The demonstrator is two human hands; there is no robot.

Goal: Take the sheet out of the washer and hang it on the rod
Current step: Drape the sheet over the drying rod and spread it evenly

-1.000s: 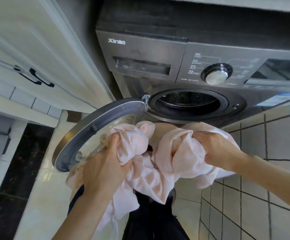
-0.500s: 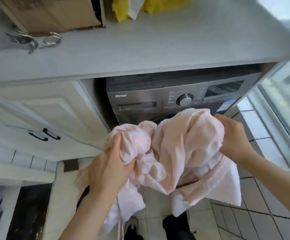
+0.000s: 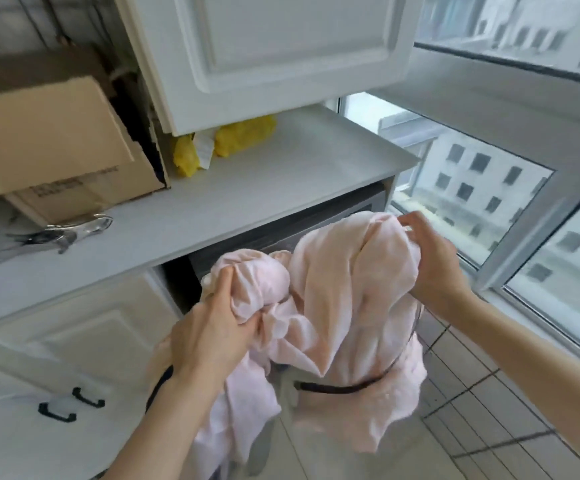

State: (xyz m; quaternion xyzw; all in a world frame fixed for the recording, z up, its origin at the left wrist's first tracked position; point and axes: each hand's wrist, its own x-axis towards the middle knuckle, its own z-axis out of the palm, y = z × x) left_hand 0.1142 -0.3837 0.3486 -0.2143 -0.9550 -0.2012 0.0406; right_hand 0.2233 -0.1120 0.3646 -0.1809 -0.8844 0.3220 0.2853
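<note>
A bunched pale pink sheet [image 3: 337, 306] hangs between both hands, in front of the grey countertop [image 3: 247, 199]. My left hand [image 3: 208, 337] grips a wad of it at the lower left. My right hand [image 3: 434, 268] holds its upper right part, lifted higher. Loose folds trail down toward the tiled floor. The dark washer [image 3: 247, 244] shows only as a strip under the countertop, mostly hidden behind the sheet. No rod is in view.
A cardboard box [image 3: 56, 147], metal pliers [image 3: 63, 233] and yellow bags [image 3: 233, 140] sit on the countertop. A white wall cabinet [image 3: 274, 53] hangs above. Windows [image 3: 489, 188] run along the right. White cabinet doors with black handles [image 3: 70, 407] stand at lower left.
The sheet has come fully out of the washer and risen with both hands. My view has tilted up, from the washer door to the countertop, wall cabinet and window.
</note>
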